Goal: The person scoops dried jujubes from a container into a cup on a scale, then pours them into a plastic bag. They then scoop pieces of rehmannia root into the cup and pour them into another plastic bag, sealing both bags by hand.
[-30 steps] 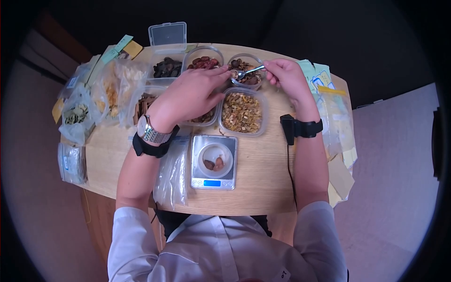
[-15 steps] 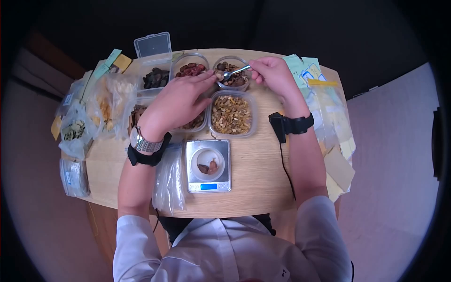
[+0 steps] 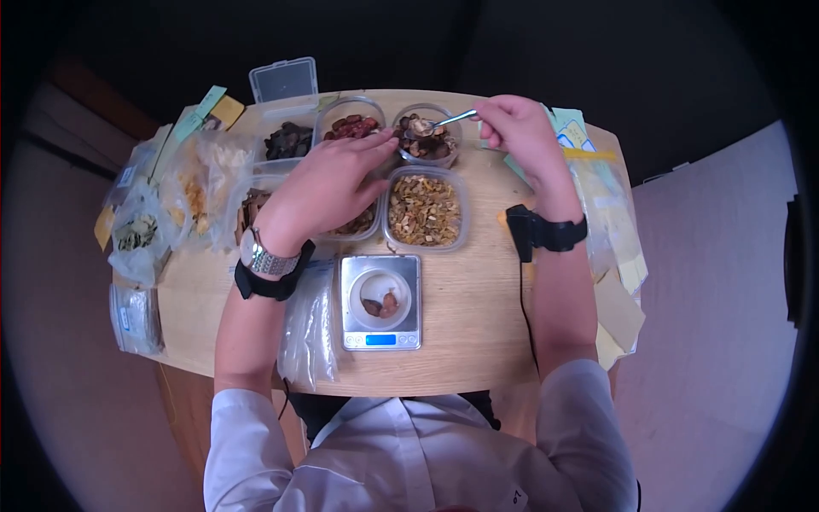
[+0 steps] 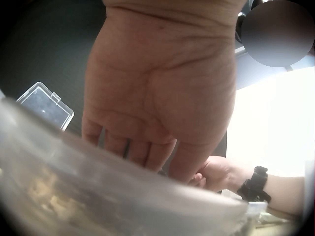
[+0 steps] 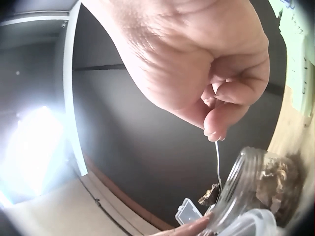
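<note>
My right hand (image 3: 519, 136) pinches the handle end of a metal spoon (image 3: 456, 118) between thumb and fingers. The spoon's bowl, over the round clear jar (image 3: 456, 152) of dark brown dried pieces, carries a pale brown dried piece (image 5: 208, 195). My left hand (image 3: 334, 183) stretches across the containers, fingers extended, fingertips right at the jar's left rim. Its palm shows in the left wrist view, with the fingertips hidden behind a blurred plastic container wall (image 4: 123, 182). On the digital scale (image 3: 409, 273) stands a small white cup (image 3: 381, 275) with two brown pieces in it.
Around the hands are a jar of red dried fruit (image 3: 351, 126), a box of black pieces (image 3: 288, 142) with its lid up, and a tub of yellowish chips (image 3: 424, 209). Plastic bags lie at left (image 3: 141, 230), right (image 3: 597, 200) and beside the scale (image 3: 309, 324).
My right hand has shifted slightly right, bringing the spoon's bowl away from the left fingertips and over the jar's middle. The left hand stays nearly where it was; the head view has shifted a little.
</note>
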`<act>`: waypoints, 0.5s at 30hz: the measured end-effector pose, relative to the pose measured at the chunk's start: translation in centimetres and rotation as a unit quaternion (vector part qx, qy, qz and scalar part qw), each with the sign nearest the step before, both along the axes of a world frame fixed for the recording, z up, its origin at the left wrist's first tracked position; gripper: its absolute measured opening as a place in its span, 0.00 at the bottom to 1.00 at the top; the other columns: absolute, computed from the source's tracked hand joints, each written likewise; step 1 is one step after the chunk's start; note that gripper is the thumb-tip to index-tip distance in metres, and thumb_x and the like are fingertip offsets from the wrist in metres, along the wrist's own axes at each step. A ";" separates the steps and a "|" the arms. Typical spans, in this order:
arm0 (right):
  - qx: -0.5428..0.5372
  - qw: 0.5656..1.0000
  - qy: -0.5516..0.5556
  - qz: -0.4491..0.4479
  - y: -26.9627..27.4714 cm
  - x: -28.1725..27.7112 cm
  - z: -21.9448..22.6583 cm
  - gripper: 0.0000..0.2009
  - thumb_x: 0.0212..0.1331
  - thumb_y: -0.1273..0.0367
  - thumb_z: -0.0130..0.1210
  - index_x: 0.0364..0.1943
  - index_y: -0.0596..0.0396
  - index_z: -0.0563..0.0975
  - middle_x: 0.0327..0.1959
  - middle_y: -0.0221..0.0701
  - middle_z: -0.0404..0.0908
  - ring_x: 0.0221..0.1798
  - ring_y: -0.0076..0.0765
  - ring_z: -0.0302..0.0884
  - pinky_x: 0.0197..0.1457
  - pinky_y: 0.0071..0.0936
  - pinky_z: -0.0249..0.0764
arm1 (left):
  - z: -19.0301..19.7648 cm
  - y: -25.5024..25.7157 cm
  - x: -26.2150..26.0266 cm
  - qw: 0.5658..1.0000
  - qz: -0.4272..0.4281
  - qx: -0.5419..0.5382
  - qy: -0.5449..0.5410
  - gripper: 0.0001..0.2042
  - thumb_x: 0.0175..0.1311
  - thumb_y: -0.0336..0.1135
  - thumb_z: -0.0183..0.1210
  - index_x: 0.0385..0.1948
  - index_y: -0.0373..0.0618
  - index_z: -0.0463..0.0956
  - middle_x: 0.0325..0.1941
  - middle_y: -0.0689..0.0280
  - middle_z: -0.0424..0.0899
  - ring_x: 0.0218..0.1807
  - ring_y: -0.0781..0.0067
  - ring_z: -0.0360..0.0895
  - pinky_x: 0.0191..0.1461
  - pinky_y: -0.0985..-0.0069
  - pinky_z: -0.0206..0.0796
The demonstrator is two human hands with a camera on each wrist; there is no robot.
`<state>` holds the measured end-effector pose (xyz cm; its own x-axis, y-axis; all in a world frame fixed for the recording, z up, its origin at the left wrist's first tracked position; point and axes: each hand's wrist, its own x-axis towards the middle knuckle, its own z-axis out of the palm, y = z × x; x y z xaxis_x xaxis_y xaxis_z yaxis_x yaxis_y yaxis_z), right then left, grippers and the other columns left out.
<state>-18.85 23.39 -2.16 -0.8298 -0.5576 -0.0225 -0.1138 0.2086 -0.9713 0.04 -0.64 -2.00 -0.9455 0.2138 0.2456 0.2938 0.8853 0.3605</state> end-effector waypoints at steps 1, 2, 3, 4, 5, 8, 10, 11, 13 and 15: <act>-0.007 1.000 -0.001 0.010 0.2 0.5 1.0 0.11 0.72 0.64 0.63 0.37 0.59 0.87 0.26 0.24 0.83 0.27 0.16 0.77 0.33 0.17 0.74 | -0.2 0.0 0.0 1.000 0.004 -0.001 0.001 0.26 0.68 0.33 0.64 0.67 0.36 0.76 0.72 0.48 0.77 0.71 0.46 0.76 0.75 0.58 0.68; -0.012 1.000 -0.005 0.022 0.4 1.2 2.0 0.11 0.72 0.65 0.63 0.37 0.59 0.87 0.25 0.24 0.83 0.27 0.15 0.76 0.32 0.16 0.73 | -0.4 -0.1 0.0 1.000 0.001 -0.001 0.018 0.25 0.68 0.34 0.64 0.65 0.35 0.77 0.72 0.49 0.78 0.70 0.47 0.77 0.74 0.57 0.70; -0.006 0.999 0.000 0.032 0.4 2.0 3.0 0.11 0.72 0.65 0.63 0.37 0.59 0.87 0.25 0.23 0.82 0.27 0.15 0.76 0.32 0.16 0.73 | -0.6 -0.2 0.0 1.000 0.002 -0.002 0.013 0.25 0.68 0.34 0.64 0.65 0.35 0.77 0.72 0.50 0.78 0.69 0.47 0.77 0.74 0.57 0.70; 0.000 0.999 0.006 0.042 0.5 2.8 4.2 0.11 0.72 0.65 0.63 0.37 0.60 0.86 0.25 0.23 0.82 0.27 0.15 0.76 0.32 0.16 0.72 | -0.6 -0.2 0.0 1.000 0.002 -0.004 0.008 0.25 0.68 0.34 0.64 0.65 0.35 0.77 0.72 0.50 0.78 0.69 0.47 0.77 0.74 0.57 0.70; 0.005 0.999 0.012 0.052 0.4 3.7 5.1 0.11 0.72 0.65 0.63 0.37 0.60 0.86 0.24 0.22 0.81 0.27 0.14 0.75 0.32 0.16 0.72 | -0.5 -0.2 0.0 1.000 0.002 -0.007 0.004 0.24 0.67 0.34 0.64 0.65 0.35 0.77 0.72 0.50 0.78 0.69 0.47 0.78 0.73 0.57 0.70; 0.028 0.993 0.036 0.108 0.3 6.3 7.0 0.10 0.71 0.66 0.64 0.37 0.60 0.86 0.25 0.23 0.82 0.27 0.14 0.76 0.32 0.15 0.72 | -0.8 -0.3 0.0 1.000 0.003 -0.001 0.009 0.25 0.68 0.34 0.64 0.65 0.35 0.77 0.72 0.51 0.78 0.69 0.48 0.77 0.74 0.57 0.70; 0.040 0.987 0.040 0.148 0.3 8.3 7.5 0.10 0.71 0.66 0.64 0.38 0.60 0.86 0.26 0.23 0.83 0.27 0.14 0.76 0.31 0.16 0.71 | -1.0 -0.4 0.0 1.000 0.002 -0.004 0.011 0.25 0.68 0.34 0.64 0.66 0.36 0.76 0.72 0.52 0.78 0.70 0.48 0.77 0.74 0.58 0.70; 0.046 0.984 0.042 0.166 0.2 9.2 7.7 0.10 0.71 0.66 0.64 0.39 0.60 0.86 0.26 0.23 0.83 0.27 0.15 0.76 0.31 0.16 0.70 | -1.0 -0.4 0.0 1.000 0.003 -0.005 0.009 0.25 0.68 0.34 0.64 0.66 0.36 0.76 0.73 0.52 0.78 0.70 0.49 0.77 0.74 0.58 0.70; 0.076 0.968 0.100 0.217 -0.1 10.4 8.0 0.08 0.68 0.68 0.65 0.37 0.61 0.86 0.25 0.25 0.83 0.26 0.16 0.75 0.29 0.20 0.68 | -0.8 -0.3 0.0 1.000 0.003 -0.007 0.005 0.25 0.68 0.34 0.64 0.67 0.36 0.76 0.73 0.52 0.77 0.70 0.49 0.78 0.74 0.58 0.70; 0.122 0.939 0.212 0.243 -0.2 11.2 8.1 0.08 0.66 0.70 0.66 0.36 0.62 0.86 0.24 0.27 0.83 0.25 0.17 0.75 0.28 0.22 0.68 | -0.9 -0.4 0.0 1.000 0.003 -0.006 0.004 0.26 0.68 0.34 0.64 0.67 0.36 0.76 0.73 0.52 0.77 0.69 0.49 0.78 0.74 0.58 0.70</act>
<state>-7.69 23.16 5.99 -0.4414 -0.8942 0.0749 -0.6186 0.2427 -0.7473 0.01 -1.01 -2.90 -0.9444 0.2120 0.2514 0.2924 0.8913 0.3466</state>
